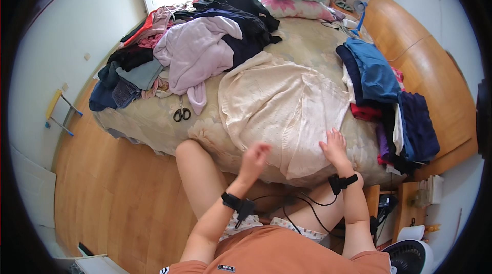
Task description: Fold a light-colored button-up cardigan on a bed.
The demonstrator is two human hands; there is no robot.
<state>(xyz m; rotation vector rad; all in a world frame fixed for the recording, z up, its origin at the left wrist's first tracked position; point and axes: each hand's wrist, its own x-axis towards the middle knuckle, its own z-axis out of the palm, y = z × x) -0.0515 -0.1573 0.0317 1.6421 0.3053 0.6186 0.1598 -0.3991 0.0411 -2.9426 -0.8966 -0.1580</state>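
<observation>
A cream knitted garment lies spread over the near part of the bed, with some creases and its lower end close to the bed's edge. My right hand rests on its right edge, fingers apart. Above the lower left part of the garment is my left hand, blurred, with its fingers curled; whether it touches the cloth cannot be told. Scissors with black handles lie on the bed left of the garment, beside a pale lilac fleece garment.
A heap of dark clothes covers the bed's far left. Folded clothes are stacked at the right by the wooden headboard. Pillows lie at the back. A fan stands low right; black cables hang between my arms.
</observation>
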